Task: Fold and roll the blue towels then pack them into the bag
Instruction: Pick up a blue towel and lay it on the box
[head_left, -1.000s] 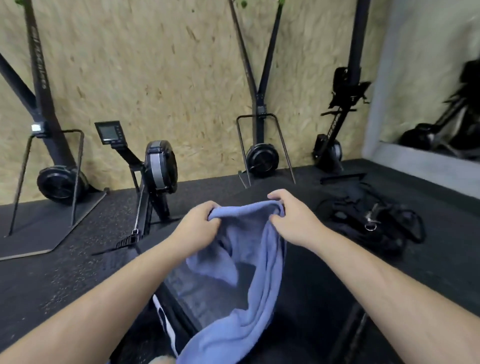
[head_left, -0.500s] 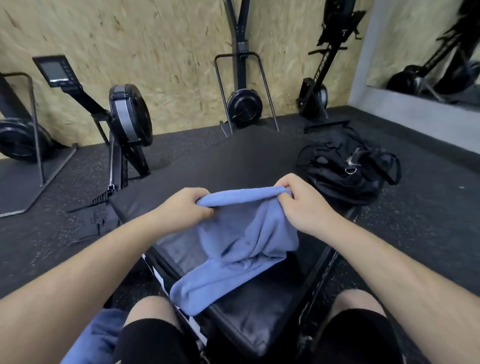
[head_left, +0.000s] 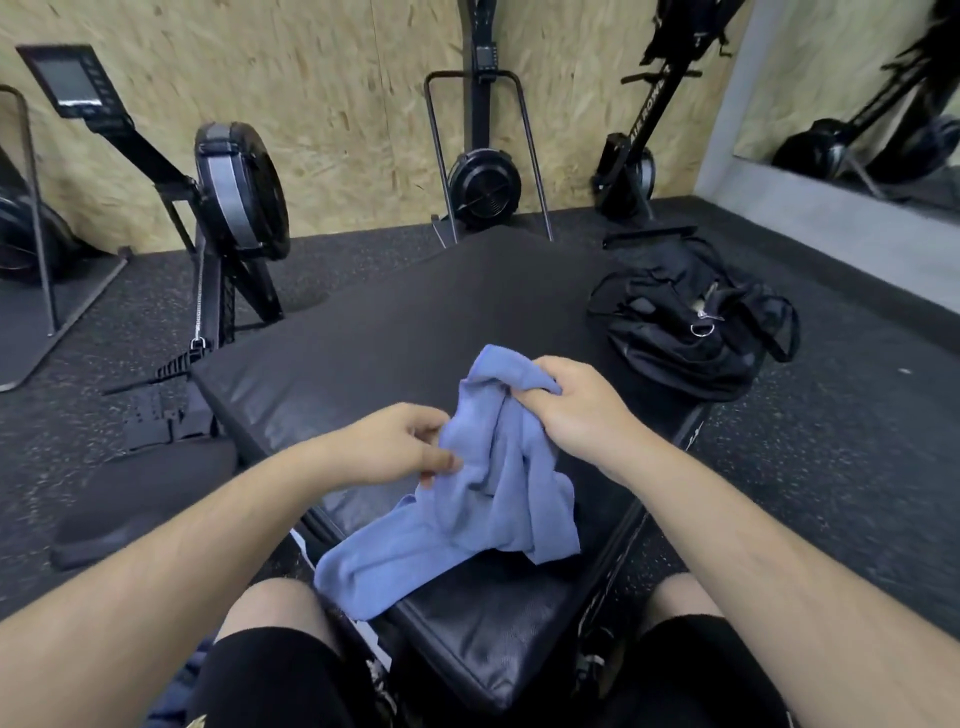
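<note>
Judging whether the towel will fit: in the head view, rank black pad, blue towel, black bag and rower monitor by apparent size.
1. black pad
2. blue towel and black bag: look close; the towel is nearer the camera, so unranked
3. rower monitor

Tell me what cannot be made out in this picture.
Head view only.
- Inside of the black bag: hidden by its own folds.
- Fingertips of the right hand: buried in the blue towel.
- The blue cloth at the lower left edge: cut off by the frame and a leg; unclear what it is.
</note>
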